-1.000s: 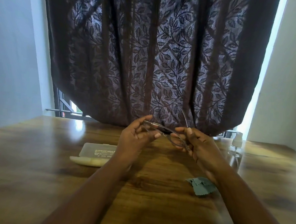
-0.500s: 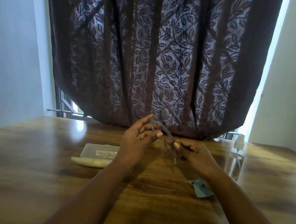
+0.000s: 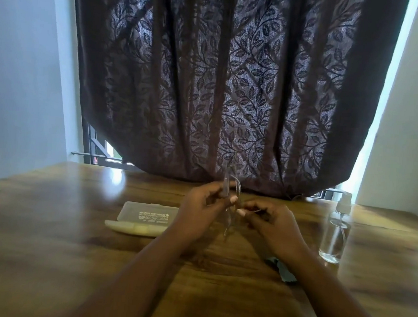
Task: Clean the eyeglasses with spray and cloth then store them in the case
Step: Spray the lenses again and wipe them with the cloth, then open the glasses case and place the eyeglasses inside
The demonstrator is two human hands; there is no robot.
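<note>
Open case (image 3: 145, 218) lies left of hands. Spray bottle (image 3: 335, 237) stands right. Cloth (image 3: 283, 270) partly hidden under right arm. Left hand (image 3: 200, 215) and right hand (image 3: 271, 223) both pinch glasses (image 3: 229, 196) above table (image 3: 51, 246). Dark leafy curtain (image 3: 232, 86) behind.

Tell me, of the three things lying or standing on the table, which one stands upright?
The clear spray bottle, at the right, stands upright. The open case and the green cloth both lie flat.
</note>
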